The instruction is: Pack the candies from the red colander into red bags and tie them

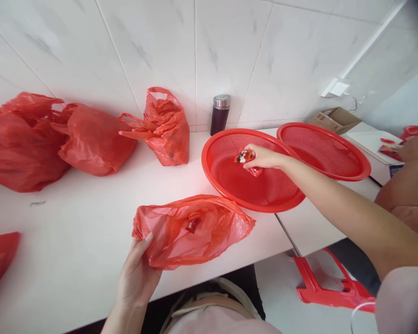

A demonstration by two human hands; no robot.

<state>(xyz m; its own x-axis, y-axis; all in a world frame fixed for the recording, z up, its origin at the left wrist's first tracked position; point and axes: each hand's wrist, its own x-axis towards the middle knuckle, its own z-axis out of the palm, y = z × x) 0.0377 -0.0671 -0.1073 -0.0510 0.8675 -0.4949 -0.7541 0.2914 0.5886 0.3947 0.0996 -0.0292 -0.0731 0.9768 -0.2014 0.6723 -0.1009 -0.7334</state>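
My left hand [141, 269] grips the left edge of a thin red plastic bag [174, 250] between thumb and fingers. The bag's mouth gapes upward, and a small red packet [192, 225] lies inside. Over the nearer red perforated basket [226, 185], my right hand [263, 157] is closed on small red wrapped packets [244, 157] with black and white print. Their exact number is partly hidden by the fingers. No other packets show in the visible part of that basket.
Full red bags [95, 141] stand along the wall, one tied bag [170, 134] near a dark thermos [220, 116]. A second red basket [327, 153] overlaps the first. At right are a cardboard box [334, 121], a co-worker's arm [404, 181] and a red stool [327, 294].
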